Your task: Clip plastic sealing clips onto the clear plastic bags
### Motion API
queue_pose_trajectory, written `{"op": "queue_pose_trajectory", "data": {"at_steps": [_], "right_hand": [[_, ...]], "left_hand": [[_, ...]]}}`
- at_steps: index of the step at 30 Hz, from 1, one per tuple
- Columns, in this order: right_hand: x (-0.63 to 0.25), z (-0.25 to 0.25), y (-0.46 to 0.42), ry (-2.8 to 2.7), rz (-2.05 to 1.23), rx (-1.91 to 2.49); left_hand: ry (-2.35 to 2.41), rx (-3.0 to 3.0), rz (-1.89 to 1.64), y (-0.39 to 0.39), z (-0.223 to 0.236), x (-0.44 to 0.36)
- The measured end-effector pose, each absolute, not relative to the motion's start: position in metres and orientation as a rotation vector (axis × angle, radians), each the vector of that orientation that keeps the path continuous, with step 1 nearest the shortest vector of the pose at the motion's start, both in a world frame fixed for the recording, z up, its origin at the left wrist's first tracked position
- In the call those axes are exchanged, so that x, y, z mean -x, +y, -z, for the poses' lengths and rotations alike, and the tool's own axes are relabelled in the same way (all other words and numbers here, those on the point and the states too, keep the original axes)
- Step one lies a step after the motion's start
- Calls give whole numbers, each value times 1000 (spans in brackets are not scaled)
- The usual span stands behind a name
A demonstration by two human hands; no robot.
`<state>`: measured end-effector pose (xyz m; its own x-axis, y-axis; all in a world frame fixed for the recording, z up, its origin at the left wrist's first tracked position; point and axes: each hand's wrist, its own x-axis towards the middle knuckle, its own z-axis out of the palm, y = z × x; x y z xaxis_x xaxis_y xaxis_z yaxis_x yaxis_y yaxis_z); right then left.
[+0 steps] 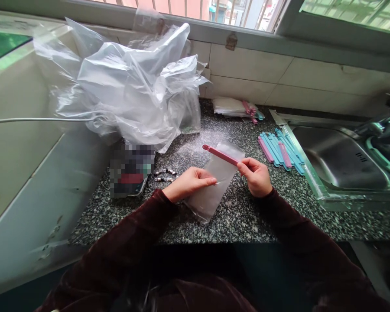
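My left hand pinches a small clear plastic bag between thumb and fingers, above the counter. A pink bag clip lies across the upper part of the bag. The fingers of my right hand are closed on the clip's right end. Whether the clip is fastened on the bag I cannot tell. To the right, several blue and pink bag clips lie in a loose pile beside the sink. Behind them rests a stack of flat clear bags with pink and blue clips on its right end.
A large crumpled plastic bag fills the back left, with a white cable running to it. A phone, partly blurred, and a beaded bracelet lie left of my hands. At the right is a steel sink with a tap.
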<state>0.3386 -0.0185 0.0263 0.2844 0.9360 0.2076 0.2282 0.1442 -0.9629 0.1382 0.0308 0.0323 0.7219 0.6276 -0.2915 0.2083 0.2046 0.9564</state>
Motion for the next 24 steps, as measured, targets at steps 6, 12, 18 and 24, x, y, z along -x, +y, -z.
{"op": "queue_pose_trajectory", "data": {"at_steps": [6,12,18,24], "right_hand": [[-341,-23,-17,-1160,-727,1323],[-338,-26,-19,-1264,-809,1343],[-329,-28,-22,-1317,-1042,1358],[-321,-24,-25,-1513,-1198,1421]], "left_hand": [[730,-1359,-269,30,-30,-138],[709,-1407,-450,32,-35,-139],[741,-1118,-829,36,-27,-142],[723,-969,-986,37,-23,-144]]}}
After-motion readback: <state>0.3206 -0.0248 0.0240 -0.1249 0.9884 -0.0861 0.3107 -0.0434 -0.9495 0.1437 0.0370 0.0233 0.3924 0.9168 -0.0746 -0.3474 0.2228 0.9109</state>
